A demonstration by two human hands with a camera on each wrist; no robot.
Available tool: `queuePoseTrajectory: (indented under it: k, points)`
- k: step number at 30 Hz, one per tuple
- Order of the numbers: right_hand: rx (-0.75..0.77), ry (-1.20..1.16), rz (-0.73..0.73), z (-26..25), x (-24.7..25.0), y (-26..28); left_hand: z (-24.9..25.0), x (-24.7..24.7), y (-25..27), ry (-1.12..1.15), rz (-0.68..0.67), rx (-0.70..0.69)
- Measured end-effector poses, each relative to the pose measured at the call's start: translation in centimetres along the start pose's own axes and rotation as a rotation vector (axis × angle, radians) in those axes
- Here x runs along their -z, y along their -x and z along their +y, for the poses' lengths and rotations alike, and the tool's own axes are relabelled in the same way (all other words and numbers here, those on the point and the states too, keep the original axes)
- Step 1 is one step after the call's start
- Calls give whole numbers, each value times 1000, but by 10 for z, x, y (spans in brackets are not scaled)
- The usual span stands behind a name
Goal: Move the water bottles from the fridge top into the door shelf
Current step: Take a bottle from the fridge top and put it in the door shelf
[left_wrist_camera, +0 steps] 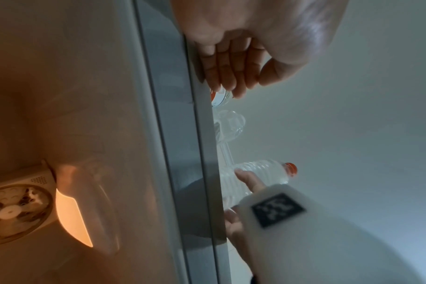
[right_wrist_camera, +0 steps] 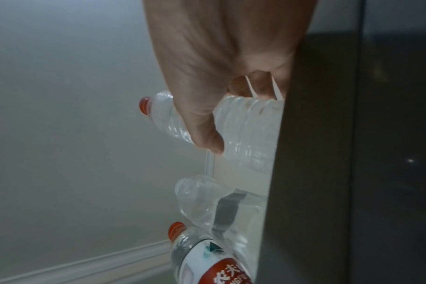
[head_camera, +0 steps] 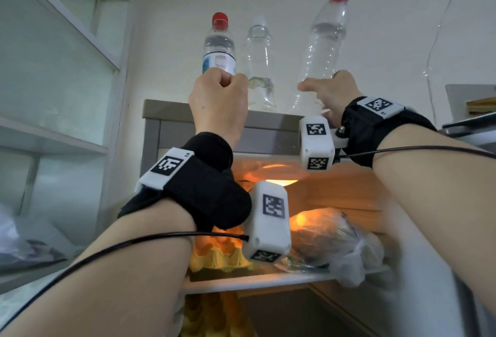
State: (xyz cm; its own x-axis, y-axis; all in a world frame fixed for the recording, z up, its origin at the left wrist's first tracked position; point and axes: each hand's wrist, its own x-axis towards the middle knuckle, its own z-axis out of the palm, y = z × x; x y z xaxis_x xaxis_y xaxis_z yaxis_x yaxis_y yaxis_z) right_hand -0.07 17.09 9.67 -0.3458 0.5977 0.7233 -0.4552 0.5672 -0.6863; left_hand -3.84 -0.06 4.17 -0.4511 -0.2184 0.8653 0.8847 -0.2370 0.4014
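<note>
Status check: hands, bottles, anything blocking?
Left hand gripping labelled bottle. Right hand gripping ribbed bottle, tilted. Middle bottle untouched. Nothing blocking.

three water bottles (head_camera: 259, 68), two hands (head_camera: 218, 100), one fridge (head_camera: 171, 114)

The left hand (left_wrist_camera: 243, 63) is seen at twelve o'clock, its fingers (left_wrist_camera: 227, 76) curled onto a labelled bottle (left_wrist_camera: 219, 98) above the grey fridge edge (left_wrist_camera: 202, 153). A clear bottle (left_wrist_camera: 229, 124) is seen at centre. At four o'clock, a red-capped ribbed bottle (left_wrist_camera: 260, 173) is gripped by the right hand (left_wrist_camera: 241, 201). A lit lamp (left_wrist_camera: 71, 217) is seen at eight o'clock.
</note>
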Motion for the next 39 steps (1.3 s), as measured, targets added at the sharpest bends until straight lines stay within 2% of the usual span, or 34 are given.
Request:
queuePoseTrajectory:
  k: [7, 11, 20, 29, 33, 39]
  points:
    - [82, -18, 121, -16, 58, 33, 3, -14, 8, 97, 9, 67]
    - [82, 94, 173, -13, 96, 62, 0, -31, 26, 173, -24, 131]
    - [62, 365, 295, 24, 169, 127, -16, -84, 77, 295, -185, 281]
    - [-91, 448, 331, 48, 233, 173, -11, -128, 125, 411, -321, 371]
    - [-156, 446, 428, 51, 255, 198, 0, -145, 150, 450, -388, 404]
    - [-226, 582, 568, 45, 291, 230, 22, -166, 188, 592, -508, 479]
